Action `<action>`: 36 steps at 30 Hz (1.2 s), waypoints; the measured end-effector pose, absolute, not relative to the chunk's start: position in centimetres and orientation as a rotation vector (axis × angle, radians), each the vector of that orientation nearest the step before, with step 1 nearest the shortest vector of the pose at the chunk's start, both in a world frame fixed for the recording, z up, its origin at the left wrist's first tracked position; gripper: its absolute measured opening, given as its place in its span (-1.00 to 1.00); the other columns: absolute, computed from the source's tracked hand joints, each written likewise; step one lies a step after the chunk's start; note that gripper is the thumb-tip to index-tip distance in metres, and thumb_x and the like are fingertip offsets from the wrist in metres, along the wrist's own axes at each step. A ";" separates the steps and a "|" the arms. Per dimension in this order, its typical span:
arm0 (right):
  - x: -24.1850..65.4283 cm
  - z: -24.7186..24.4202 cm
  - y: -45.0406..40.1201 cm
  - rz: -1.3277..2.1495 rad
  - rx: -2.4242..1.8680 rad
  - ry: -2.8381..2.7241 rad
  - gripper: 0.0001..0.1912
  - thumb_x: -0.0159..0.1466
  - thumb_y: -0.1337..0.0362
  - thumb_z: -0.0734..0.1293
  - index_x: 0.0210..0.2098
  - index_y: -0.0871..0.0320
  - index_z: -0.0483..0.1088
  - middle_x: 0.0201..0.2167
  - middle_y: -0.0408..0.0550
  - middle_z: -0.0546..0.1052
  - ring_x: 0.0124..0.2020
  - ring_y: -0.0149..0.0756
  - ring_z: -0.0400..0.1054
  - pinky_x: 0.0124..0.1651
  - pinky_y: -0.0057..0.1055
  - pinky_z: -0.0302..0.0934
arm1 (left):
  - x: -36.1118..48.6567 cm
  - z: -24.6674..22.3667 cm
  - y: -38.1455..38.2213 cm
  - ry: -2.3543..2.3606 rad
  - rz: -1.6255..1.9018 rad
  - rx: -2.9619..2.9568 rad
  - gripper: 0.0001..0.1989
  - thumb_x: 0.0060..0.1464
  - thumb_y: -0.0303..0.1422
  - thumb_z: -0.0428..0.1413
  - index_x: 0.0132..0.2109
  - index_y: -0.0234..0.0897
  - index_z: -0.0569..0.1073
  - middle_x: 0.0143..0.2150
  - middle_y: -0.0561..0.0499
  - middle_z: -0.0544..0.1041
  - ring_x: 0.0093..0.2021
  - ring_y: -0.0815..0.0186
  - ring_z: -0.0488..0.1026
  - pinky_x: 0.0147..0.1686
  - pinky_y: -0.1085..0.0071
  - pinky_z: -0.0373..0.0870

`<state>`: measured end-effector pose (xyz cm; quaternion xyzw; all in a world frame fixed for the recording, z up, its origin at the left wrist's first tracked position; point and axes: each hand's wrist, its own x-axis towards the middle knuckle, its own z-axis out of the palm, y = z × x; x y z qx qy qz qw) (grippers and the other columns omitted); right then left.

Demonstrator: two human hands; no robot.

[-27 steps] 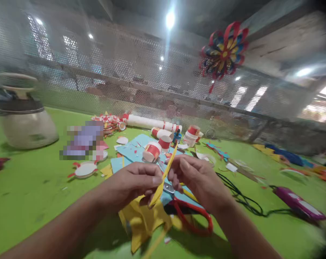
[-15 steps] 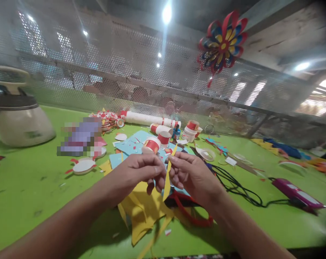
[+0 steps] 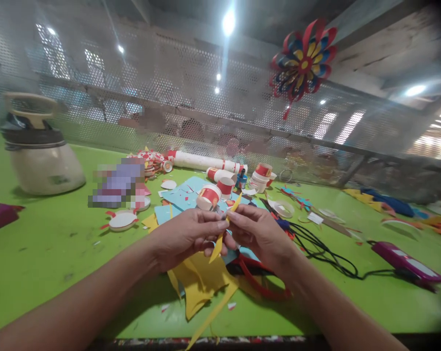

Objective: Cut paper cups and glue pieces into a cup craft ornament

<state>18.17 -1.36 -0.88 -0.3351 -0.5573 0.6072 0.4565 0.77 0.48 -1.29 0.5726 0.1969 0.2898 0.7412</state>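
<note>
Head view, centre of frame: the left hand (image 3: 185, 234) and right hand (image 3: 258, 231) each have their fingers pinched on a yellow paper strip (image 3: 222, 233), held above the green worktop (image 3: 52, 243). Keep both pinches close together and the strip taut. Red scissors (image 3: 260, 282) lie below.

Green table (image 3: 41, 243); perforated metal mesh screen (image 3: 169, 97) behind it; bright ceiling lamp (image 3: 228, 23) overhead; paper pinwheel (image 3: 303, 63) hung on the screen.
</note>
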 end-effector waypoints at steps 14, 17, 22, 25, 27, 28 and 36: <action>18.0 -1.2 -1.0 1.645 -0.694 -1.259 -0.85 0.12 0.25 0.42 -0.38 0.21 0.44 -0.53 -0.19 0.46 -0.57 -0.50 0.36 -0.45 -0.50 0.28 | 1.0 -1.8 0.5 0.441 0.696 1.187 -0.88 0.02 -0.39 0.19 -0.31 -0.39 0.52 -0.39 -0.03 0.49 -0.39 0.45 0.37 -0.47 0.57 0.21; 17.9 -1.6 -0.8 1.585 -0.743 -1.197 -0.78 0.12 0.21 0.42 -0.28 0.17 0.43 -0.46 -0.19 0.45 -0.49 -0.51 0.34 -0.38 -0.51 0.25 | 0.9 -1.9 0.9 0.515 0.818 1.178 -0.88 -0.03 -0.39 0.22 -0.35 -0.39 0.54 -0.38 -0.04 0.50 -0.37 0.43 0.37 -0.43 0.54 0.20; 17.1 -2.2 -1.0 1.480 -0.800 -1.280 -0.77 0.08 0.20 0.45 -0.35 0.21 0.43 -0.47 -0.15 0.45 -0.44 -0.46 0.32 -0.40 -0.51 0.19 | 0.9 -1.7 1.3 0.577 1.013 1.161 -0.85 -0.05 -0.31 0.23 -0.41 -0.34 0.53 -0.44 0.01 0.48 -0.38 0.36 0.39 -0.34 0.43 0.26; 16.5 -2.4 -1.2 1.373 -0.900 -1.389 -0.75 0.02 0.20 0.48 -0.42 0.19 0.40 -0.52 -0.18 0.44 -0.50 -0.47 0.29 -0.41 -0.48 0.17 | 1.1 -1.7 1.3 0.635 1.094 1.138 -0.83 -0.11 -0.28 0.25 -0.45 -0.32 0.51 -0.48 0.05 0.46 -0.40 0.37 0.37 -0.38 0.45 0.25; 16.2 -2.4 -1.5 1.345 -0.962 -1.407 -0.72 -0.03 0.19 0.50 -0.48 0.18 0.37 -0.56 -0.22 0.41 -0.55 -0.49 0.24 -0.43 -0.48 0.13 | 1.2 -1.8 1.3 0.663 1.138 1.129 -0.82 -0.13 -0.28 0.27 -0.45 -0.32 0.51 -0.47 0.06 0.45 -0.40 0.38 0.36 -0.40 0.46 0.24; 16.1 -2.3 -1.6 1.342 -0.987 -1.405 -0.71 -0.05 0.18 0.51 -0.50 0.18 0.36 -0.58 -0.23 0.40 -0.57 -0.50 0.23 -0.44 -0.48 0.12 | 1.3 -1.8 1.2 0.672 1.153 1.128 -0.82 -0.14 -0.28 0.27 -0.44 -0.31 0.50 -0.46 0.06 0.46 -0.40 0.38 0.36 -0.41 0.47 0.23; 16.0 -1.9 -1.9 1.244 -1.021 -1.439 -0.75 0.00 0.18 0.46 -0.53 0.18 0.34 -0.63 -0.23 0.40 -0.59 -0.49 0.22 -0.46 -0.48 0.14 | 1.3 -1.4 1.0 0.771 1.217 1.185 -0.79 -0.13 -0.24 0.25 -0.43 -0.33 0.51 -0.47 0.02 0.51 -0.44 0.35 0.39 -0.40 0.43 0.28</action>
